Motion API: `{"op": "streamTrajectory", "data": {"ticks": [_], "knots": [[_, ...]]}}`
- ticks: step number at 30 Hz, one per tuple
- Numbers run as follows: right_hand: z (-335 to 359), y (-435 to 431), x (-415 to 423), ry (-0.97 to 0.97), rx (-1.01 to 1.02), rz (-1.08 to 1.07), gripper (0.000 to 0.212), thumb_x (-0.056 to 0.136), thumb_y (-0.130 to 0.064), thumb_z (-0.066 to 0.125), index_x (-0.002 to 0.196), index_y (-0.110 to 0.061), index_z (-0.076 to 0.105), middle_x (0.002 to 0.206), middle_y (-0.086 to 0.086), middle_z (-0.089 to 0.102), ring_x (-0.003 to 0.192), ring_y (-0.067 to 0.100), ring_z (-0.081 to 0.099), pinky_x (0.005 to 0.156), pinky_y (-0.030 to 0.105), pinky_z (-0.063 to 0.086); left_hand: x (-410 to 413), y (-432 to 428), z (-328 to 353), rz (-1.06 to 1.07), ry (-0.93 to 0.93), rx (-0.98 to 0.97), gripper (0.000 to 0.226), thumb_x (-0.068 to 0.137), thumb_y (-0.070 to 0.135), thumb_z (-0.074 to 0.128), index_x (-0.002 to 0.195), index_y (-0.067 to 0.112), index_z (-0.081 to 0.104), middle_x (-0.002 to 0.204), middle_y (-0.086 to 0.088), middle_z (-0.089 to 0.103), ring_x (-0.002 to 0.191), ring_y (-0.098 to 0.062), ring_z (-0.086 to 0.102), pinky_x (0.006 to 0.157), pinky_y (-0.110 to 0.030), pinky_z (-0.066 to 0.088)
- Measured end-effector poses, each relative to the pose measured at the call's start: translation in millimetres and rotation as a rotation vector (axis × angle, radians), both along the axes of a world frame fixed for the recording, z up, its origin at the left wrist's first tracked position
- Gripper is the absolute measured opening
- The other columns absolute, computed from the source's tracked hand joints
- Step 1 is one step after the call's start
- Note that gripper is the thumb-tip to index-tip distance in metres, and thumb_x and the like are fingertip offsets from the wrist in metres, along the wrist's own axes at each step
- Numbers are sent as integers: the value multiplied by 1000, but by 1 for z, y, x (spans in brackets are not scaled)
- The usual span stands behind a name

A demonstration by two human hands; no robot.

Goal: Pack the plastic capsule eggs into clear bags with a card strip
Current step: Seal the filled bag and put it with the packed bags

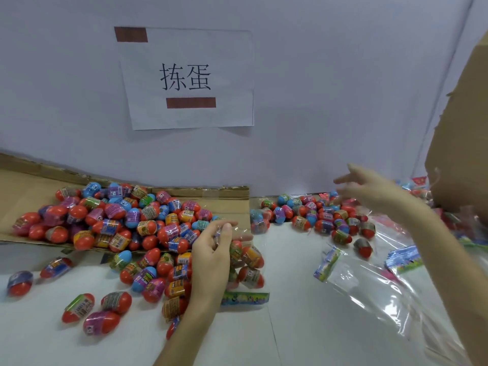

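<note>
Capsule eggs [115, 211] looked light, hard and slippery, best cupped around the middle; left hand [211, 257] pinched the clear bag [249, 264] mouth, right hand [375, 192] hovered spread.

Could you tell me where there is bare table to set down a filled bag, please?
Bare white table runs from between the held bag in the left hand and the empty clear bags down to the near edge. A second patch lies near left, below the loose eggs. The cardboard tray and the far pile by the right hand are crowded.
</note>
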State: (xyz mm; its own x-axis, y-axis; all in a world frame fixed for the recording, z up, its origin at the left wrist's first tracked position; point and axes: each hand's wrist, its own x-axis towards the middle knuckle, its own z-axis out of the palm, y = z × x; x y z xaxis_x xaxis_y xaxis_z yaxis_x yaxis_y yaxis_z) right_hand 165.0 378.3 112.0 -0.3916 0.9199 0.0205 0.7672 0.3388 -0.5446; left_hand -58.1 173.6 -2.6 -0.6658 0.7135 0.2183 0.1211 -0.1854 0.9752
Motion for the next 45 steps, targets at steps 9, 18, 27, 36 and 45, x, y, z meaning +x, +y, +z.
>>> {"op": "streamTrajectory", "data": {"ticks": [9,18,27,36,45], "knots": [[-45,-51,-29,51,305,-201,61,84,-12,74,142,-15,57,153,11,45,141,31,39,115,49,32,-1,0,2,2,-147,-2,21,104,40,55,117,34,70,108,3,78,103,-16,75,89,-43,62],[-84,-105,-82,616,-350,334,22,87,-42,71,92,-22,76,88,-3,76,82,14,73,74,29,60,2,-3,8,-53,-238,2,29,103,41,52,98,30,79,101,1,81,94,-21,78,87,-46,63],[-92,-110,-85,905,-358,245,17,94,-14,69,77,-13,70,80,5,71,77,15,70,60,25,57,2,-7,18,-243,-463,27,46,87,58,64,119,27,73,110,-9,79,99,-29,77,69,-38,64],[-88,-115,-86,935,-353,253,8,96,-8,65,96,-13,72,95,7,72,90,22,72,66,30,60,3,-8,14,-338,-341,-58,43,83,42,75,122,26,70,110,-8,78,99,-25,77,73,-32,63],[-84,-119,-87,981,-420,273,26,98,-9,61,90,-23,82,94,6,75,93,21,71,70,29,59,3,-6,16,-293,-377,-12,19,88,32,72,106,28,79,107,-7,78,101,-25,76,76,-36,62]]}}
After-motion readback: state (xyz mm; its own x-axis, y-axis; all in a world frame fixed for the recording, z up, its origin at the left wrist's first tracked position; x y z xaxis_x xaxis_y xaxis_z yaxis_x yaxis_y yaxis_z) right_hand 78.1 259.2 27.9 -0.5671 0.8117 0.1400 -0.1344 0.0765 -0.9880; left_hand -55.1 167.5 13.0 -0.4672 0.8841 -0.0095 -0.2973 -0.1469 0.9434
